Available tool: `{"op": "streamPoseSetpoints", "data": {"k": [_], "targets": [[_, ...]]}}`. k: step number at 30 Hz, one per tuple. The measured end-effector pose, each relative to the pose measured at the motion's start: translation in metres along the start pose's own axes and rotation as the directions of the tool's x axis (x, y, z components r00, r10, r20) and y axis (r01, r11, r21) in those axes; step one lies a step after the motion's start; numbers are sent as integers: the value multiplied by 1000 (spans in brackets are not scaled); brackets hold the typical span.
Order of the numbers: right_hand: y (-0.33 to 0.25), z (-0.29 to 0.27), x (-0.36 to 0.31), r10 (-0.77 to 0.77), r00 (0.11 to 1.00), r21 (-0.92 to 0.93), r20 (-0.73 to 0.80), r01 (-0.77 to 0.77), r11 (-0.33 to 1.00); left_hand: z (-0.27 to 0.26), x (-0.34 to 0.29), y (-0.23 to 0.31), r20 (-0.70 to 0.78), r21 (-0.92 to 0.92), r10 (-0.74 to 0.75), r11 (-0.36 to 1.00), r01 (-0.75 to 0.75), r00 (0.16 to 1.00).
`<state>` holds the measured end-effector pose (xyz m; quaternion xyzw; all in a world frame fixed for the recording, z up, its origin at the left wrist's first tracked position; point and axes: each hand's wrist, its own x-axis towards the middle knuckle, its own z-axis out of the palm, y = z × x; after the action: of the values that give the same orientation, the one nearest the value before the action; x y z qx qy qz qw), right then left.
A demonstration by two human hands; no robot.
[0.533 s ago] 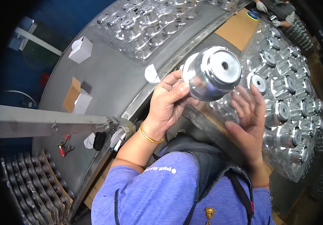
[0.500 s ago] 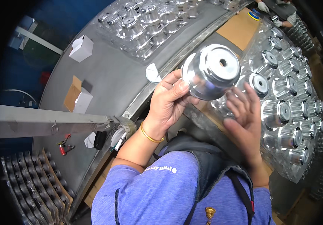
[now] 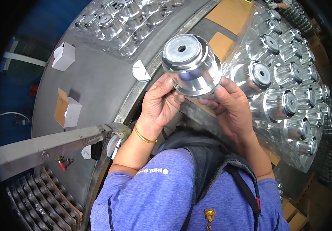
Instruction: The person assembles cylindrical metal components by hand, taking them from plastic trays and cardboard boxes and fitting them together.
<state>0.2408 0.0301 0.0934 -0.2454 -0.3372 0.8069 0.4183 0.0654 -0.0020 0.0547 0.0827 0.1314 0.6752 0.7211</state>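
Observation:
A shiny, cup-shaped metal part (image 3: 196, 72) with a stepped end and a round hole in its top is held up in front of me. Its wide flanged rim points down toward my body and the holed end tilts away to the left. My left hand (image 3: 159, 102) pinches the rim on the left, thumb on top. On the rim's right side, my right hand (image 3: 232, 107) grips with thumb and fingers. Close to my right hand, similar metal parts (image 3: 259, 74) stand in rows in a clear plastic tray (image 3: 299, 163).
Another clear tray of metal parts (image 3: 112, 25) lies on the grey table (image 3: 100, 77) at the far left. Two small open boxes (image 3: 63, 57), a white paper disc (image 3: 139, 71) and a metal post (image 3: 58, 144) are at left. Dark stacked parts (image 3: 38, 200) sit lower left. Cardboard (image 3: 227, 15) lies beyond.
My right hand, open and apart before, now grips the metal part's rim. The part has moved left and turned so its holed end faces up and left. The whole view has shifted slightly.

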Motion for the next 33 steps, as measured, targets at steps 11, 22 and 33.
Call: {"op": "streamPoseSetpoints", "data": {"k": [11, 22, 33], "targets": [[-1, 6, -2, -10, 1000, 13, 0, 10, 1000, 3, -4, 3, 84, 102, 78, 991, -87, 993], [-3, 18, -2, -13, 1000, -42, -21, 12, 999, 20, -17, -5, 74, 287, 210, 932, -222, 975], [-9, 23, -7, -94, 995, -104, 29, 96, 990, 11, -19, -20, 81, 62, 99, 993, -104, 992]]}}
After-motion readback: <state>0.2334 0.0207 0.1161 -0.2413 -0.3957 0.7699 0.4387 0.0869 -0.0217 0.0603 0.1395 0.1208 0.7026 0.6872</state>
